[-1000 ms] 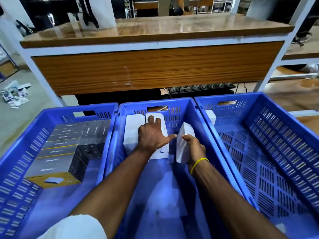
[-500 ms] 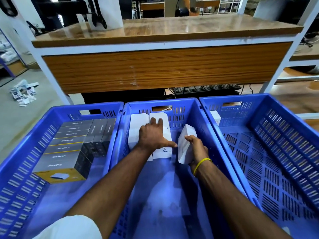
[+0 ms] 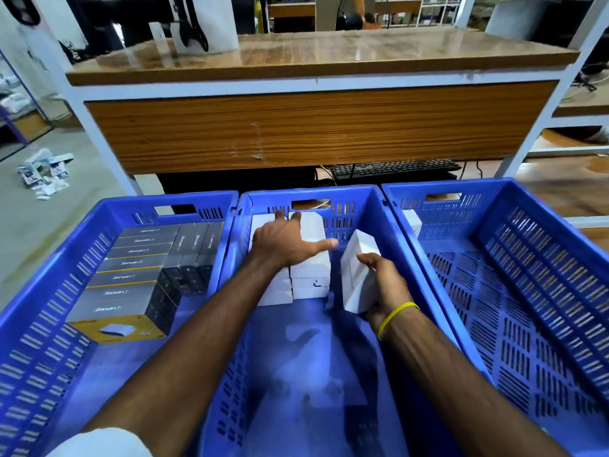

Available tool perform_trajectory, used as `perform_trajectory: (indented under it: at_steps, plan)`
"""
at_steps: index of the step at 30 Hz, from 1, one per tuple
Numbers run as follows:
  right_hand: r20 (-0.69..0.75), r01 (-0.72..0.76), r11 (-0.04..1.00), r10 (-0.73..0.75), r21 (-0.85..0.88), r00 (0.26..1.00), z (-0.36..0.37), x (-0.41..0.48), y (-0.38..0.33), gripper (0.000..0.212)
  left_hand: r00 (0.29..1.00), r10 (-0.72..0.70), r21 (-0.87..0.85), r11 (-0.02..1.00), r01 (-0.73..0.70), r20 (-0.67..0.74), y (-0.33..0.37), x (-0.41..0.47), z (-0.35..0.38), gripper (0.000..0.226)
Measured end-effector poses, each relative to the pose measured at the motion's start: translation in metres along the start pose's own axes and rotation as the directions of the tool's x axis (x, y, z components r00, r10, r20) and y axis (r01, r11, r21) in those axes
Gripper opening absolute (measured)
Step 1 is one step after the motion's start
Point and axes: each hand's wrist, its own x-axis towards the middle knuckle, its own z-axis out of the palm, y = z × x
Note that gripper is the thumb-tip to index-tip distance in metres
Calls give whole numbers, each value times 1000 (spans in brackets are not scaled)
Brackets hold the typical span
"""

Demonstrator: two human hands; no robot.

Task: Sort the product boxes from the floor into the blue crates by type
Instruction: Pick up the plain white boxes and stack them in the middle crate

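Three blue crates stand side by side. The left crate [image 3: 43, 291] holds rows of grey and black boxes [image 3: 131, 278]. In the middle crate [image 3: 372, 219], white boxes [image 3: 309, 272] are stacked against the far wall. My left hand [image 3: 283, 242] lies flat on top of that stack, fingers spread. My right hand [image 3: 385, 285] grips a white box [image 3: 356, 268] held on edge just right of the stack, a small gap apart. The right crate [image 3: 527, 291] has one white box [image 3: 412, 222] in its far left corner.
A wooden desk on a white frame [image 3: 316, 127] stands right behind the crates, with a black keyboard [image 3: 395, 168] under it. Loose packets [image 3: 43, 173] lie on the grey floor at far left. More wooden shelves [image 3: 576, 110] are at right.
My left hand slid farther back over the stack of white boxes. My right hand keeps the tilted white box beside the stack, barely moved.
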Motion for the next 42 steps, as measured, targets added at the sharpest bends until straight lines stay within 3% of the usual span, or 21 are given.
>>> perform_trajectory:
  at_steps: [2, 4, 6, 8, 9, 11, 13, 15, 16, 19, 21, 24, 25, 27, 29, 30, 32, 36, 38, 40, 42]
  plan:
    - [-29, 20, 1000, -21, -15, 999, -1, -5, -3, 31, 1000, -13, -30, 999, 13, 1, -1, 0, -15, 107]
    - [-34, 38, 999, -38, 0, 999, 1, -14, -6, 37, 1000, -16, -112, 994, 14, -15, -1, -3, -26, 92]
    - [42, 67, 997, -68, 32, 997, 1, -26, -9, 49, 998, -34, -308, 951, 17, -49, 1, -8, -40, 81]
    - [177, 160, 987, -160, 14, 971, -6, -40, -12, 56, 999, -33, -574, 818, 27, -1, 1, -15, -59, 82]
    - [263, 253, 968, -243, -4, 934, -12, -47, -15, 54, 998, -12, -700, 712, 57, 69, 1, -20, -70, 82]
    - [479, 511, 857, -425, -60, 768, -25, -63, -27, 54, 955, 123, -845, 506, 173, 269, -8, -29, -89, 83]
    - [639, 702, 707, -501, -87, 584, -34, -75, -39, 62, 808, 402, -882, 377, 282, 430, -21, -39, -101, 90]
    - [720, 770, 628, -484, -110, 497, -40, -75, -50, 66, 634, 610, -879, 286, 382, 475, -34, -44, -102, 101]
    - [755, 783, 608, -451, -130, 475, -42, -73, -54, 67, 589, 651, -869, 260, 421, 479, -40, -45, -97, 102]
    - [869, 819, 535, -284, -208, 406, -43, -69, -59, 72, 584, 660, -875, 268, 404, 472, -48, -53, -83, 80]
    - [866, 836, 475, -255, -275, 430, -42, -63, -57, 70, 641, 612, -886, 299, 354, 463, -49, -61, -72, 63]
    - [679, 835, 209, -499, -509, 538, -40, -46, -46, 77, 716, 552, -901, 189, 391, 427, -52, -72, -56, 58]
    - [559, 762, 216, -564, -610, 607, -39, -41, -41, 82, 733, 545, -907, 140, 398, 406, -52, -76, -51, 58]
    - [297, 578, 502, -532, -643, 793, -32, -42, -31, 82, 775, 522, -924, 73, 374, 355, -49, -84, -42, 56]
    - [244, 350, 853, -271, -387, 931, -24, -50, -24, 59, 834, 443, -934, 24, 356, 329, -39, -92, -35, 59]
    - [281, 216, 940, -139, -265, 950, -21, -55, -21, 46, 861, 391, -936, 5, 352, 326, -33, -96, -31, 63]
    - [327, 113, 974, -44, -195, 944, -18, -61, -18, 33, 890, 328, -944, 26, 328, 318, -24, -101, -25, 69]
    - [200, 321, 942, -298, -95, 934, -24, -64, -19, 56, 884, 360, -950, 208, 235, 298, -27, -106, -28, 64]
    - [181, 399, 912, -378, -92, 908, -34, -66, -26, 56, 894, 364, -960, 199, 198, 260, -33, -103, -35, 51]
    - [294, 350, 917, -286, -193, 912, -44, -70, -29, 62, 921, 327, -974, 144, 174, 213, -38, -98, -41, 42]
    - [397, 218, 903, -58, -371, 916, -51, -77, -23, 65, 946, 261, -981, 80, 179, 194, -38, -90, -42, 46]
